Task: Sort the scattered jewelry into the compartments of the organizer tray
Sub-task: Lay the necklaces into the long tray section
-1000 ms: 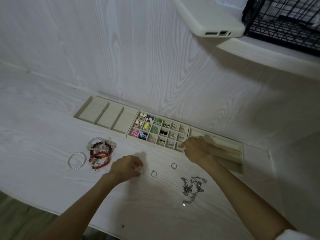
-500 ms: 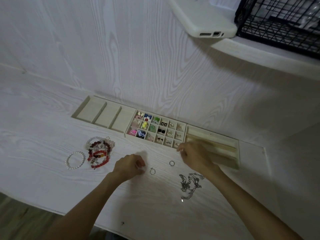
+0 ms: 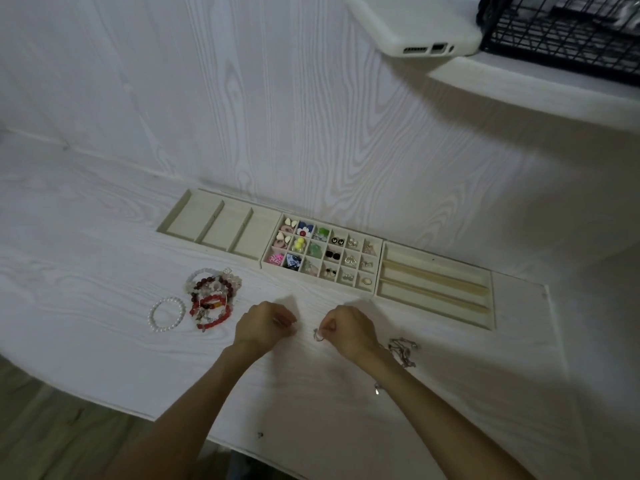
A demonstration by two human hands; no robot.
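Observation:
The wooden organizer tray (image 3: 379,268) lies along the wall. Its left section (image 3: 221,223) has three long bare compartments. The middle grid (image 3: 322,252) holds several earrings, and the right section (image 3: 433,282) has padded ring rolls. My right hand (image 3: 349,329) pinches a small silver ring (image 3: 318,335) just above the table. My left hand (image 3: 265,325) is curled, its fingertips pinching a tiny pale piece that is too small to make out. A pile of beaded bracelets (image 3: 213,296) and a white pearl bracelet (image 3: 167,313) lie to the left. Tangled silver necklaces (image 3: 401,349) lie behind my right wrist.
A phone in a white case (image 3: 415,26) overhangs a shelf at the upper right, beside a black wire basket (image 3: 568,32). The white wood-grain table (image 3: 86,271) meets the wall right behind the tray. Its front edge runs close under my forearms.
My right hand left the ring-roll section of the tray, came down left to the table and took hold of a ring. The second loose ring is out of sight. My left hand stayed put.

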